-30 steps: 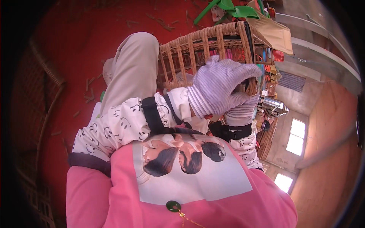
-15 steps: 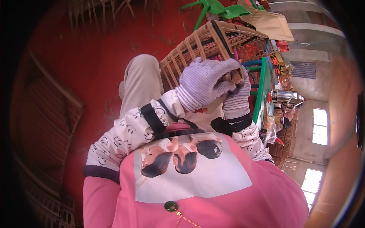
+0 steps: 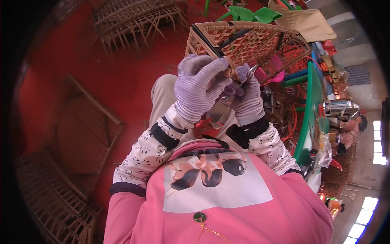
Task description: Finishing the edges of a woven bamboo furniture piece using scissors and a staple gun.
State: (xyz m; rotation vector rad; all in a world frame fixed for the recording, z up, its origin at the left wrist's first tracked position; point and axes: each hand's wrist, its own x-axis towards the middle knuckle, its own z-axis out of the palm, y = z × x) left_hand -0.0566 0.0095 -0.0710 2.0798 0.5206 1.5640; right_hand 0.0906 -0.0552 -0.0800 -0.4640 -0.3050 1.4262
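Woven bamboo basket (image 3: 248, 40) just above gloved hands, left hand (image 3: 201, 87), right hand (image 3: 245, 95) gripping its edge

no packages, labels, signs or screens

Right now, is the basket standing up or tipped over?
Tipped. The woven basket is tilted on its side, off the floor, with the left hand and right hand gripping its edge.
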